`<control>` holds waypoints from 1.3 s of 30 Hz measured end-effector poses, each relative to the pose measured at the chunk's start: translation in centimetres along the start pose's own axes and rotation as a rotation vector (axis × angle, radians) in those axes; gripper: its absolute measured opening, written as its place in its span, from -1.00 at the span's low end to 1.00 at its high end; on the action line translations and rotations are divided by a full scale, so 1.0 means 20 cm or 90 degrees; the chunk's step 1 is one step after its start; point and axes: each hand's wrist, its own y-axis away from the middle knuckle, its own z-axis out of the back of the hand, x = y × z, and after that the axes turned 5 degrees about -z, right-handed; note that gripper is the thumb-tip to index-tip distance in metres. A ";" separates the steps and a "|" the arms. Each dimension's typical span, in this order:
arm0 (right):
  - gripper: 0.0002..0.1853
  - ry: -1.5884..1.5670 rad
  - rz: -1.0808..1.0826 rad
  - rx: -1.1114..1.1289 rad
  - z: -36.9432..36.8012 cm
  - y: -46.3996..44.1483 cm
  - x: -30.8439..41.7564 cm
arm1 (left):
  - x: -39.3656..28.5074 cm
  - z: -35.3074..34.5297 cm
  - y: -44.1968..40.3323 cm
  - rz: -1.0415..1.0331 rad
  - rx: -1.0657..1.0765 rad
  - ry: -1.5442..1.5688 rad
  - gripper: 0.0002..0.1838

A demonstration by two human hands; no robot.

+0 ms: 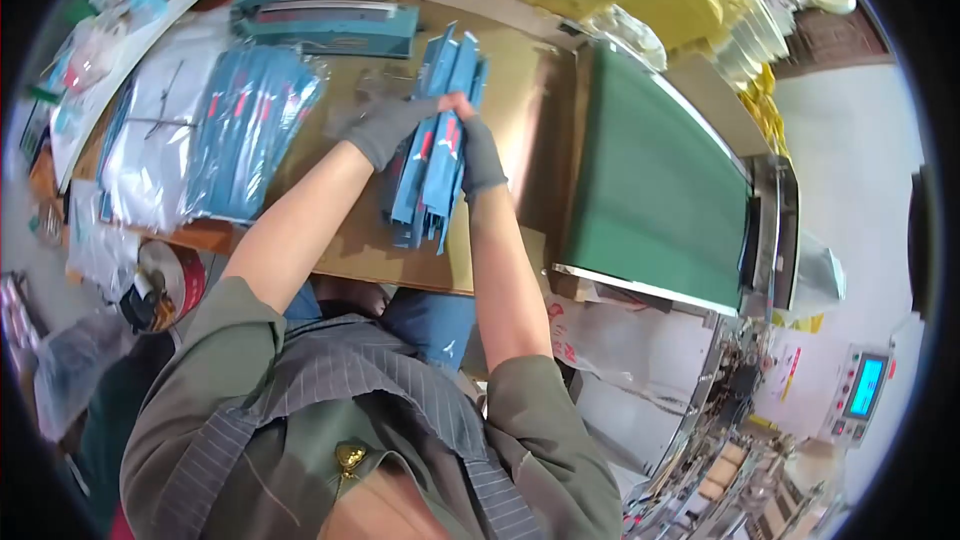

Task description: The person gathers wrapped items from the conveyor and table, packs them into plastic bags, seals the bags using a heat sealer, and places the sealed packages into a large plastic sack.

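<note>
Several long blue strips with red marks (442, 165) lie in a loose bundle on the brown work surface (345, 230), pointing away from me. My left hand (388, 128), in a grey fingerless glove, wraps over the bundle's left side. On its right side my right hand (480, 145), gloved the same way, presses against the strips. The fingertips of both hands meet on top of the bundle. To the left lies a stack of blue pieces in clear plastic (240, 130).
A teal bar sealer (335, 28) stands at the back left. Right of the work surface is a green conveyor belt (655, 180). White plastic bags (155, 150) lie at the left. A blue-screened control box (865, 387) is at the far right.
</note>
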 end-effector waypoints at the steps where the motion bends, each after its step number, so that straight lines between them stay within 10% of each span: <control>1: -0.46 -0.017 0.069 0.000 -0.06 0.01 -0.02 | 0.00 0.04 0.02 -0.079 -0.044 -0.126 -0.35; 3: -0.40 0.026 0.179 0.025 -0.19 0.12 0.02 | -0.21 -0.06 0.26 -0.378 -0.058 -0.224 -0.30; 6: -0.22 0.144 0.435 0.057 -0.39 0.37 0.11 | -0.31 -0.01 0.45 -0.464 0.117 -0.192 -0.22; 10: 0.00 0.324 0.405 0.159 -0.42 0.51 0.15 | -0.31 0.13 0.55 -0.501 0.171 -0.337 -0.08; 17: -0.18 0.315 0.386 -0.003 -0.72 0.82 0.01 | -0.21 0.10 0.76 -0.448 0.317 -0.366 -0.31; 19: -0.24 0.507 0.594 -0.050 -0.70 0.85 0.04 | -0.17 0.08 0.92 -0.166 0.309 -0.156 -0.36; 23: -0.59 0.367 0.140 0.285 -0.46 0.85 0.06 | 0.22 0.01 0.98 0.098 0.344 0.255 -0.08; 29: -0.67 0.088 0.231 0.178 -0.37 0.98 -0.12 | 0.07 0.09 0.83 0.054 0.277 0.102 -0.44; 36: -0.58 0.225 0.319 0.276 -0.36 0.99 -0.14 | -0.09 -0.39 1.19 -0.764 0.159 -0.581 -0.56; 39: -0.53 0.210 0.232 0.233 -0.30 1.10 -0.29 | 0.00 -0.17 1.11 -0.435 0.038 -0.376 -0.77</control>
